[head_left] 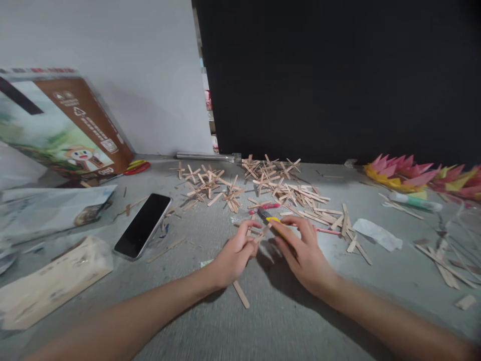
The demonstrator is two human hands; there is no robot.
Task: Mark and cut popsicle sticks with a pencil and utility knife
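Note:
My left hand (pixel 233 253) pinches a small cross of wooden craft sticks (pixel 264 232) between thumb and fingertips. Facing it, my right hand (pixel 306 250) is closed around a yellow and grey utility knife (pixel 271 218), its front end pointing away from me and to the left. The fingers partly cover the knife's handle. Below my left wrist lies a single loose craft stick (pixel 241 294). Just beyond my hands is a red pen-like item (pixel 266 206). A thin pink stick (pixel 326 230) lies beside my right hand.
Crossed craft sticks (pixel 205 183) and loose sticks (pixel 300 193) are piled at the back. A phone (pixel 143 225) and a plastic-wrapped pack (pixel 56 281) lie left. To the right are crumpled white paper (pixel 378 234), a glue-like tube (pixel 415 201) and pink-yellow paper petals (pixel 398 173).

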